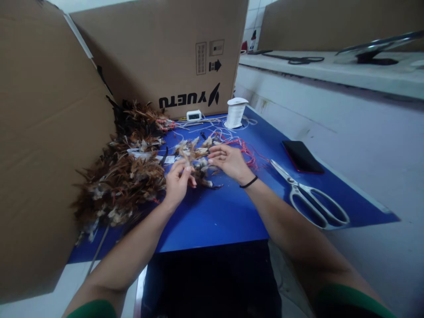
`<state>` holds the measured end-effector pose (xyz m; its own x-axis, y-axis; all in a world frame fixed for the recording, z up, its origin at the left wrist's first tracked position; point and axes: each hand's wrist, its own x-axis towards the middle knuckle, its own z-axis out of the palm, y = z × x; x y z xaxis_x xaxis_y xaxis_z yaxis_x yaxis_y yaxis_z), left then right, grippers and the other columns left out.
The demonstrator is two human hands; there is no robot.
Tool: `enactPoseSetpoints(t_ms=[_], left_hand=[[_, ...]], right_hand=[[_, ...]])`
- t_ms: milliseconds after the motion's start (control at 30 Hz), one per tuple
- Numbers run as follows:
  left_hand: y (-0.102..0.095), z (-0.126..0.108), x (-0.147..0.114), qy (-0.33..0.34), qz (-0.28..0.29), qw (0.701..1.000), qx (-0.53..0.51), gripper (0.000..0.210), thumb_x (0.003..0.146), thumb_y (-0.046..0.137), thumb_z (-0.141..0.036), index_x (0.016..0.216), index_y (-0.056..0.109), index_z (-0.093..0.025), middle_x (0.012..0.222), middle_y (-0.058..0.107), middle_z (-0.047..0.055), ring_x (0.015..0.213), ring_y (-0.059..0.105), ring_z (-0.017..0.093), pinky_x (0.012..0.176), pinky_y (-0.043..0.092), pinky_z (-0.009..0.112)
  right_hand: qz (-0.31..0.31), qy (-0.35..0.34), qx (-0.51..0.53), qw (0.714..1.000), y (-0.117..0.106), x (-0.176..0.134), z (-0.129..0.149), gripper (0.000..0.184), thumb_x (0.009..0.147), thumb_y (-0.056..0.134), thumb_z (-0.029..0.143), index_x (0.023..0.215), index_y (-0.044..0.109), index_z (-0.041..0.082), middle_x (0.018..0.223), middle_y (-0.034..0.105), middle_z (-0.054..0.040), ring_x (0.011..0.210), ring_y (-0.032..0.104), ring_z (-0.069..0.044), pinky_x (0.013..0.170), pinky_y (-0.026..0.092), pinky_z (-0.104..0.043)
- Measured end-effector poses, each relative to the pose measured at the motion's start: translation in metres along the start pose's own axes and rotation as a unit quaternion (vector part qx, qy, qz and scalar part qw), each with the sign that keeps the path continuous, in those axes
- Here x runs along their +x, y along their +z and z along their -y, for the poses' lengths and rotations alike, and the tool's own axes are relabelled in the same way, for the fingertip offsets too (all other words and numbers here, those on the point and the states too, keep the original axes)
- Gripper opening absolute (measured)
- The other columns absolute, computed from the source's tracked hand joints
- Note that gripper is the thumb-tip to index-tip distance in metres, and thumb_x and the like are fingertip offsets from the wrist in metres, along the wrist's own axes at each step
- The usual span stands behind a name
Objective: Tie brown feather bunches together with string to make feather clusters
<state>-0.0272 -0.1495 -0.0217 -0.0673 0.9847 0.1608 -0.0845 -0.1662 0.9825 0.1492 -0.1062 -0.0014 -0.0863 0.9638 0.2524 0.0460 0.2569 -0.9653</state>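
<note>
My left hand (177, 183) is closed, thumb against the fingers, on a pale tan feather (187, 153) that rises above the fingertips. My right hand (230, 163), with a black band at its wrist, has its fingers stretched out, thumb a little apart. Its fingertips are beside a small pile of loose cream and grey feathers (201, 152) on the blue table mat (212, 216). Left of my hands lies a large heap of brown feathers (122, 176), with red ties among them. A white paper tag (169, 160) lies between the heap and the pile.
Scissors (306, 194) lie open at the right, near a dark phone (302, 156). Behind my hands are red string (247, 152), a white spool (235, 113) and a small digital timer (194, 115). Cardboard sheets (149, 53) wall the left and back.
</note>
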Motion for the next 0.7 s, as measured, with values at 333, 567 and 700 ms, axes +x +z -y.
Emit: enactPoseSetpoints(t_ms=[333, 567, 700], left_hand=[[0.004, 0.003, -0.006, 0.124, 0.113, 0.972, 0.164, 0.029, 0.083, 0.052, -0.038, 0.071, 0.062, -0.014, 0.073, 0.06, 0.004, 0.049, 0.055, 0.009, 0.048, 0.05, 0.022], [0.002, 0.01, 0.002, 0.032, 0.081, 0.994, 0.066, 0.025, 0.079, 0.057, -0.039, 0.073, 0.061, -0.015, 0.056, 0.06, -0.001, 0.048, 0.058, 0.013, 0.052, 0.051, 0.027], [0.001, 0.012, 0.006, -0.014, 0.03, 0.999, -0.029, 0.025, 0.075, 0.061, -0.039, 0.073, 0.061, -0.014, 0.054, 0.06, -0.002, 0.048, 0.057, 0.011, 0.054, 0.051, 0.027]], right_hand=[[0.03, -0.008, 0.001, 1.0, 0.012, -0.001, -0.011, 0.027, 0.056, 0.066, 0.011, 0.083, 0.06, 0.015, 0.071, 0.065, -0.0013, 0.066, 0.063, -0.013, 0.067, 0.053, -0.028], [0.014, 0.029, 0.033, 0.999, 0.014, -0.005, -0.004, 0.019, 0.064, 0.068, 0.021, 0.08, 0.062, 0.015, 0.081, 0.067, -0.0045, 0.074, 0.063, -0.014, 0.069, 0.053, -0.028], [0.02, 0.127, 0.073, 0.989, 0.011, -0.004, -0.001, 0.012, 0.072, 0.057, 0.017, 0.082, 0.063, 0.015, 0.08, 0.067, -0.0052, 0.067, 0.061, -0.012, 0.061, 0.051, -0.026]])
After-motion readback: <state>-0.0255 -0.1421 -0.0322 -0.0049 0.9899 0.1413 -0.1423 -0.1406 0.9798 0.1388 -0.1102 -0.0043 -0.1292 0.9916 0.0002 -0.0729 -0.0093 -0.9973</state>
